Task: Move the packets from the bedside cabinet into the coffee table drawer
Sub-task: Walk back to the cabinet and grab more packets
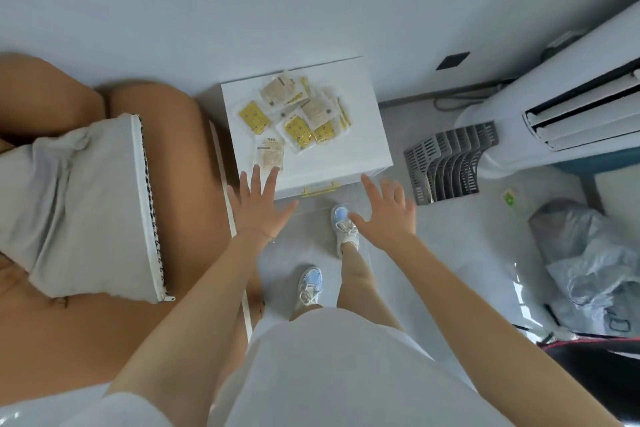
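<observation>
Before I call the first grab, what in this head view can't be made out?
- Packet count: the packets overlap in a heap on the bedside cabinet, so lower ones are hidden.
- Packet print: too small and blurred.
- Coffee table drawer: not in the head view.
- Cabinet front: foreshortened; only a yellow handle shows.
- Left hand and right hand: open, empty; palms face away.

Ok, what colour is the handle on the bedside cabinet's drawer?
Yellow. The handle shows on the white bedside cabinet front in the head view.

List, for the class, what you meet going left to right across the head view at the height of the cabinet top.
Grey pillow → white bedside cabinet with packets → grey slotted rack → white air conditioner.
</observation>
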Available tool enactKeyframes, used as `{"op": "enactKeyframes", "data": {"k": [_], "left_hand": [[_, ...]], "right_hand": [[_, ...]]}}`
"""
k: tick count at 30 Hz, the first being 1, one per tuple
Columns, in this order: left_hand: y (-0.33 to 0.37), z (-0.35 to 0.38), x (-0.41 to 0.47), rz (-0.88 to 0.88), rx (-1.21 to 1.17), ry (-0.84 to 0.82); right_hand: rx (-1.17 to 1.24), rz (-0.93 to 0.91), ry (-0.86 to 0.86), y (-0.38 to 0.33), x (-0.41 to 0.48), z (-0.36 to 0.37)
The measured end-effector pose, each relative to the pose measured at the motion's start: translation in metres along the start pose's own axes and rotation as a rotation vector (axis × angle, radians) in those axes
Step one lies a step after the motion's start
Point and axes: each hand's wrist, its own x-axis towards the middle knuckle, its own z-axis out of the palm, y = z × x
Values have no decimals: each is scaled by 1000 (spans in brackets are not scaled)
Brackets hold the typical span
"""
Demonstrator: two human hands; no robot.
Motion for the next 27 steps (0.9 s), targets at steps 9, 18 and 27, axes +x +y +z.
{"op": "enactKeyframes", "data": {"k": [9, 18, 27], "left_hand": [[27, -12, 78, -129, -70, -56], [0, 21, 149, -253, -139, -65], [-29, 86, 249, -234, -235, 18]], "right_hand": [[-73, -124, -50, 1, 103, -47], [-65, -137, -111, -12, 199, -18], [173, -21, 13, -21, 305, 39]]}}
